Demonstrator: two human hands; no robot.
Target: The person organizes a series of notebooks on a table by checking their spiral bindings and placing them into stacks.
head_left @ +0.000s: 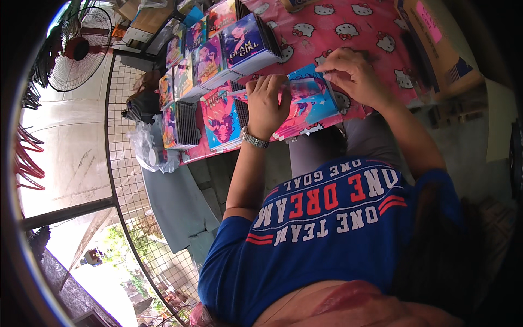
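Both hands are at a blue and pink illustrated notebook (313,103) at the table's near edge. Curled into a loose fist, my left hand (268,102) rests at the notebook's left side, a metal-band watch on its wrist. A see-through, shiny strip (306,85) stretches from that hand across the upper part of the cover; it looks like clear plastic. My right hand (357,76) is bent over the upper right corner, thumb and fingertips closing on the edge there. Beside my left hand lies a stack of similar notebooks (220,117), partly hidden by it.
Several stacks of colourful notebooks (207,57) fill the table's left side. A pink cartoon-patterned cloth (348,30) covers the tabletop. One cardboard box (441,49) stands at the right. Clear plastic bags (153,152) hang by the left edge, near wire mesh and a fan (81,49).
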